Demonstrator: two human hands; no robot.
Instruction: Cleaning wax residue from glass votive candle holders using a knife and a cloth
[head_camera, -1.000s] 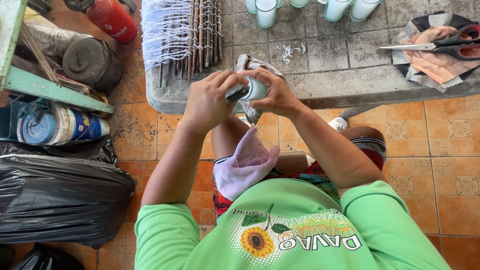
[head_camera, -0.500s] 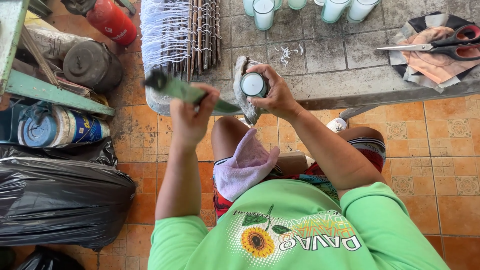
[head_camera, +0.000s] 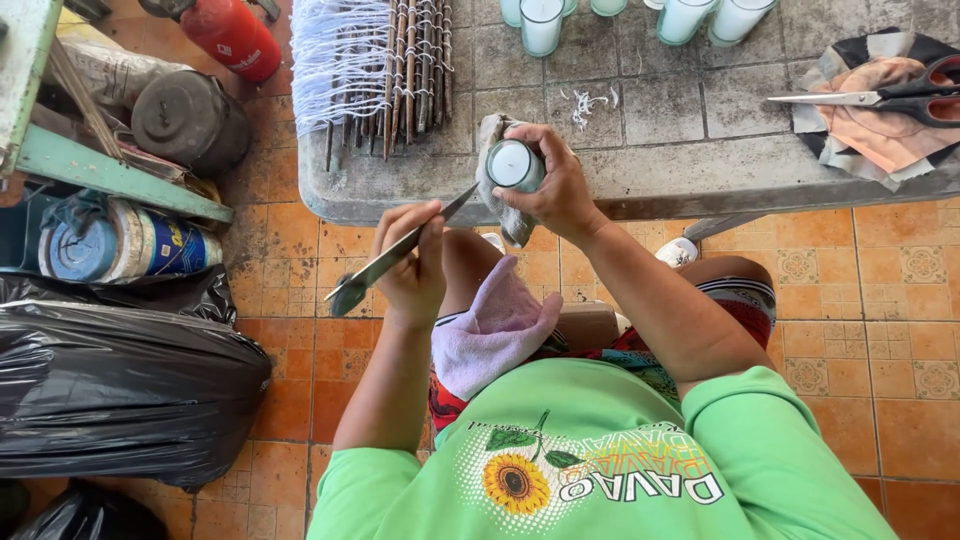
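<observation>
My right hand (head_camera: 560, 190) holds a small glass filled with white wax (head_camera: 513, 164), wrapped in a grey rag (head_camera: 497, 200), over the front edge of the concrete table (head_camera: 640, 170). My left hand (head_camera: 412, 268) grips a knife (head_camera: 385, 265). Its blade points up and right, with the tip next to the glass and rag. A pink towel (head_camera: 495, 330) lies on my lap below both hands.
On the table are a bundle of white wicks on sticks (head_camera: 375, 60), several wax-filled glasses (head_camera: 541, 22) at the far edge, and scissors (head_camera: 880, 95) on a cloth. At left stand a red cylinder (head_camera: 230, 35), a dark pot (head_camera: 190, 115), a tin can (head_camera: 120, 240) and black bags (head_camera: 110, 390).
Both hands were together at the glass. My left hand then swung out left with the knife, and has now come back lower with the blade tip at the glass.
</observation>
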